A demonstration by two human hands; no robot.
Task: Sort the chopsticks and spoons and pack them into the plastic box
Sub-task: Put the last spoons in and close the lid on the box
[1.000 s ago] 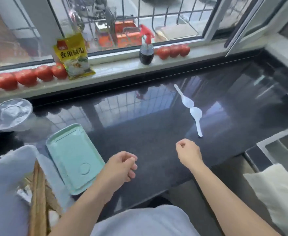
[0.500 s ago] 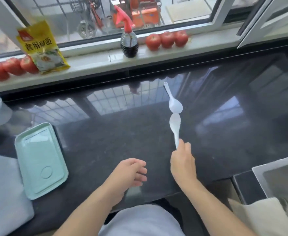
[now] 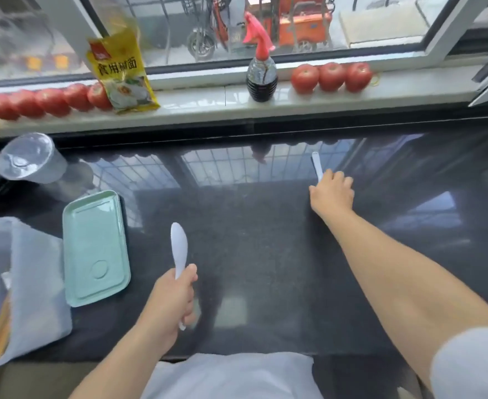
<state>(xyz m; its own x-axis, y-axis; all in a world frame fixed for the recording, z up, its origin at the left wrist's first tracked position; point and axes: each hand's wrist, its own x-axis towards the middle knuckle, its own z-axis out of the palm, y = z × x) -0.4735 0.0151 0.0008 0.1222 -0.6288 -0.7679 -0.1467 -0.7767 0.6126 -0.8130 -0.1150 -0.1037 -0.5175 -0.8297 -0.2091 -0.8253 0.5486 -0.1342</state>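
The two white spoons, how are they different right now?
The near spoon is lifted off the counter, gripped by the left hand with its bowl pointing up; the far spoon lies flat on the counter under the right hand. The near spoon shows almost whole; of the far spoon only the handle shows past the fingers. Both are white plastic spoons of the same kind.

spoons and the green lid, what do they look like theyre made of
Spoon in the left hand: thin white plastic, probably; matte and slightly translucent. Far spoon: looks the same, mostly hidden under the right hand. Lid: mint-green moulded plastic, likely; soft sheen, rounded rim.
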